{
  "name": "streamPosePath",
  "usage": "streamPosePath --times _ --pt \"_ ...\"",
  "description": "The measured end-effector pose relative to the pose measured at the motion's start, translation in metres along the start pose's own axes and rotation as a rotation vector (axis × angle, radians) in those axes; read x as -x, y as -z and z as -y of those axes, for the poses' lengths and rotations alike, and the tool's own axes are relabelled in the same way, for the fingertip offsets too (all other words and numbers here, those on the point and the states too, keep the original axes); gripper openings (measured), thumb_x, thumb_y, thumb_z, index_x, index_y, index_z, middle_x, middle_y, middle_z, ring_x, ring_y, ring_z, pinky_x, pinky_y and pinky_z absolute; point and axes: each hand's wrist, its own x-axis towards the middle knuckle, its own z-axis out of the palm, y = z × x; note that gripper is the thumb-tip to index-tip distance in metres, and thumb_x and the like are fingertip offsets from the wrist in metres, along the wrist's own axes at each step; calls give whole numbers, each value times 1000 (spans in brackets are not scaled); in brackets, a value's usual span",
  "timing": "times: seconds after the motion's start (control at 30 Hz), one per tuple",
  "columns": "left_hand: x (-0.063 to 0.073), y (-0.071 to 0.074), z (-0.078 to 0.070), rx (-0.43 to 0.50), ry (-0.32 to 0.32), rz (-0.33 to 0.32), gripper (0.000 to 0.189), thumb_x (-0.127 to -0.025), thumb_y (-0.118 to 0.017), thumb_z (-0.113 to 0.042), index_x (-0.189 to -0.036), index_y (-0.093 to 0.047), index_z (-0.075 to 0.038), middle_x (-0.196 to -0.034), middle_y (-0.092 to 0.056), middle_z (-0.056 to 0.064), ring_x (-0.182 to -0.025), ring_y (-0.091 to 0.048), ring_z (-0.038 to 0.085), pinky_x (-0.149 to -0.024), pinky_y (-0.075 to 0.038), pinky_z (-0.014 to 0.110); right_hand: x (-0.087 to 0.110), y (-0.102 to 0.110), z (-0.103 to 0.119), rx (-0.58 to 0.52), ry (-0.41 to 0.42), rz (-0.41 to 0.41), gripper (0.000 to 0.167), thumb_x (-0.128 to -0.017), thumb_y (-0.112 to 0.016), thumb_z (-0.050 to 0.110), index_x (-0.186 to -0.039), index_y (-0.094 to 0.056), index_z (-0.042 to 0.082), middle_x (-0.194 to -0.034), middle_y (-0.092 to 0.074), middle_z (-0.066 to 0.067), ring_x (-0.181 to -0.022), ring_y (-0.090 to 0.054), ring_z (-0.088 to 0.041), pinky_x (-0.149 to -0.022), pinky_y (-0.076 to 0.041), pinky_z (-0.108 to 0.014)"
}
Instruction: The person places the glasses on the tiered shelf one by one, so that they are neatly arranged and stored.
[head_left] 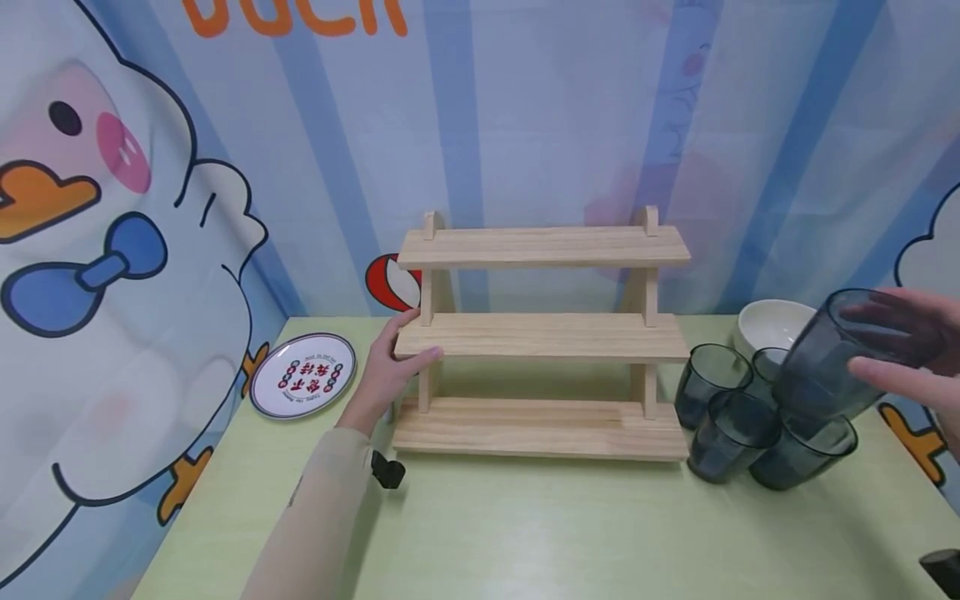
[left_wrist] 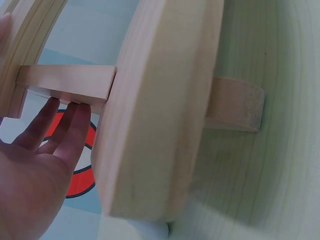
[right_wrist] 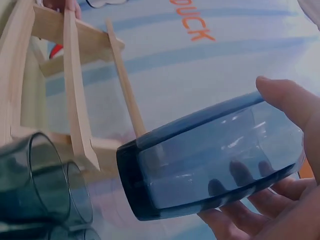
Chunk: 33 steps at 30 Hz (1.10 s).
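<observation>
The surface (head_left: 555, 533) runs from the bottom of the head view up to the rack (head_left: 543, 336), its near edge out of frame; the left sleeve (head_left: 322, 508) is cut off below, and a black piece (head_left: 941, 573) in the lower right corner is too cropped to make out.

The right hand (head_left: 930, 383) is partly cut off at the side; its thumb and fingers, parted to the width of the held glass (head_left: 832, 358), curl round it from opposite sides; the held glass tilts with its base toward the rack, the palm hiding part of its mouth end in the right wrist view, where a gap separates it from the standing glasses (head_left: 731, 437); these four crowd together just beside the rack's right end, the rear ones partly hidden.

The left hand (head_left: 393, 358) grips the rack's left end, thumb on the middle board, fingers partly behind the upright; the three boards step upward and back, with open space between them; the plate (head_left: 303, 375) lies apart to the left, the wrist between; the bowl (head_left: 772, 325) is half hidden behind the glasses; farthest is the backdrop (head_left: 547, 125), its lettering cropped.
</observation>
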Motion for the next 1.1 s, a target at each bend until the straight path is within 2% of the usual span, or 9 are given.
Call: streamPosePath --times 0.07,0.13,0.23,0.4,0.6,0.77,0.93,1.1 --pt "-5 1 9 7 5 -4 77 -96 -78 -15 -163 -38 -21 -161 -39 16 -137 -49 34 -115 -41 53 -4 -11 19 -83 37 -1 72 -99 -69 -2 -161 -41 22 -139 -56 23 -118 -53 9 -98 -42 -7" --pt "-9 2 17 12 2 -9 78 -96 -78 -15 -163 -38 -23 -162 -39 15 -138 -48 34 -116 -41 53 -11 -20 31 -136 44 29 71 -97 -71 -3 -160 -44 20 -132 -55 26 -113 -54 8 -88 -44 -6" --pt "-13 2 25 14 -10 -15 78 -96 -79 -17 -162 -39 -27 -161 -40 14 -137 -48 33 -116 -40 53 -22 -32 47 -153 8 89 71 -98 -74 5 -160 -44 22 -134 -56 22 -115 -56 5 -85 -46 -7" --pt "-14 3 29 1 -19 -22 77 -95 -81 -24 -161 -41 -32 -161 -41 10 -136 -49 30 -115 -42 51 -38 -52 69 -167 -36 183 71 -98 -77 20 -160 -43 25 -140 -58 13 -117 -58 0 -83 -49 -11" --pt "-12 4 27 -4 -18 -33 77 -93 -82 -26 -159 -44 -34 -160 -42 10 -133 -51 33 -113 -44 52 -61 -79 91 -282 -51 270 71 -96 -80 24 -158 -46 27 -143 -61 6 -119 -62 -8 -85 -54 -18" --pt "-13 2 27 -5 -22 -35 76 -93 -82 -26 -159 -45 -33 -160 -42 12 -134 -50 34 -113 -44 54 -79 -101 109 -387 -29 285 73 -94 -82 24 -157 -47 28 -146 -60 -1 -122 -62 -13 -89 -56 -21" --pt "-12 2 27 15 -24 -42 76 -92 -83 -24 -158 -45 -32 -157 -44 13 -133 -51 34 -112 -45 54 -95 -126 128 -500 -14 263 72 -90 -86 19 -154 -52 21 -142 -62 -4 -120 -64 -17 -90 -57 -22" --pt "-14 2 28 26 -23 -42 76 -93 -83 -23 -159 -45 -32 -157 -45 12 -132 -51 32 -112 -44 52 -111 -150 147 -552 13 231 74 -87 -89 20 -152 -53 17 -142 -63 -6 -123 -65 -21 -92 -57 -25"
